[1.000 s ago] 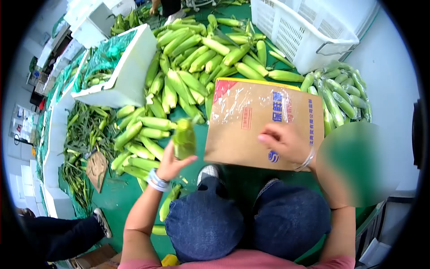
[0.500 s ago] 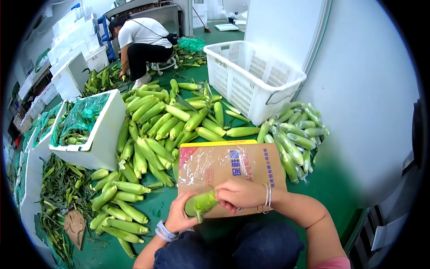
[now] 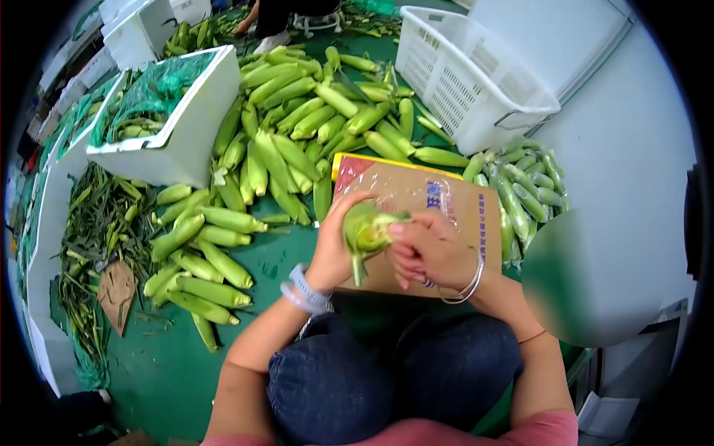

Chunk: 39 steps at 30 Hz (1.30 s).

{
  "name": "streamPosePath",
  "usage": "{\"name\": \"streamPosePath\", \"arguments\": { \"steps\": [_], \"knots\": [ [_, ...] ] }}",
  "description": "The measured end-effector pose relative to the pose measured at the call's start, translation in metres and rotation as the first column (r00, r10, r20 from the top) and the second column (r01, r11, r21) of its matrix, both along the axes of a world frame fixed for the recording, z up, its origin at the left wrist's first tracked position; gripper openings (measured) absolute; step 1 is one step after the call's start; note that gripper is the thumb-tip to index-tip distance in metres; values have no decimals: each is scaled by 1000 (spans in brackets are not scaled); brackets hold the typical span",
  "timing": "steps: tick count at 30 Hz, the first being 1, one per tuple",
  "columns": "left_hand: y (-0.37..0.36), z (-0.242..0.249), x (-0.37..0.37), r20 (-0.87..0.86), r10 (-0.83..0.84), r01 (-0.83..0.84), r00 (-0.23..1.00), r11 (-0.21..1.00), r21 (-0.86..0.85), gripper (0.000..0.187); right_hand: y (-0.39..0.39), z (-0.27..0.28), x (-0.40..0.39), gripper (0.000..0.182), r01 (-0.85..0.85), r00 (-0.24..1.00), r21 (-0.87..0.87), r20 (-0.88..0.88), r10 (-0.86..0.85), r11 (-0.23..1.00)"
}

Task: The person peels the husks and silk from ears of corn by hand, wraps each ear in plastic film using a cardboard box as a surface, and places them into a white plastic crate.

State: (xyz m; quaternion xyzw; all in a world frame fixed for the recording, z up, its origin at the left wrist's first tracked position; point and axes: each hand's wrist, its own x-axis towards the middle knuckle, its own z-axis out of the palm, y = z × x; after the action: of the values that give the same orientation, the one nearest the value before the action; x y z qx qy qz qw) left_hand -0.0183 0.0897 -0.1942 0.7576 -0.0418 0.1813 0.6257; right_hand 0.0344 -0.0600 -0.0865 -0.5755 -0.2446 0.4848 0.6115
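Observation:
My left hand (image 3: 332,241) is wrapped round a green ear of corn (image 3: 363,232) above the cardboard box. Its near end faces me, with ragged, pale yellowish husk showing and a strip hanging down. At that end, my right hand (image 3: 430,249) is closed, thumb and fingers pinching the husk. Below both hands lies the brown cardboard box (image 3: 476,219), printed in blue and partly covered with clear plastic, its far edge yellow. Left of it, a small group of corn ears (image 3: 212,290) lies on the floor. A larger corn pile (image 3: 297,126) spreads beyond the box.
A white slotted crate (image 3: 476,97) stands at the back right, near plastic-wrapped corn (image 3: 528,186). On the left are a white foam box (image 3: 186,141) with green plastic and a heap of husk trimmings (image 3: 104,215). Another person's legs (image 3: 286,18) show at the top.
The view has tilted down, so the other person is mostly cut off. Both hands have turned the corn, and its end now shows more pale, opened husk.

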Motion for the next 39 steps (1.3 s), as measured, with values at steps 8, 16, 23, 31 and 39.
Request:
{"name": "streamPosePath", "arguments": {
  "steps": [8,16,23,31,39],
  "knots": [
    [-30,-5,29,341,-146,241,929,936,-256,47,-14,4,-11,37,-40,991,202,-116,65,979],
    [-58,7,31,385,-211,344,899,883,-319,49,-38,4,-2,39,62,886,384,-445,126,921],
    [-72,11,35,353,-303,412,885,863,-292,60,-58,7,3,41,113,871,438,-476,123,892],
    [-66,5,36,177,-295,305,939,952,-34,38,-69,8,5,39,62,887,311,418,-195,948],
    [-19,27,50,-104,159,-19,982,628,778,53,-143,-100,105,50,529,604,-449,795,52,721]
  ]
}}
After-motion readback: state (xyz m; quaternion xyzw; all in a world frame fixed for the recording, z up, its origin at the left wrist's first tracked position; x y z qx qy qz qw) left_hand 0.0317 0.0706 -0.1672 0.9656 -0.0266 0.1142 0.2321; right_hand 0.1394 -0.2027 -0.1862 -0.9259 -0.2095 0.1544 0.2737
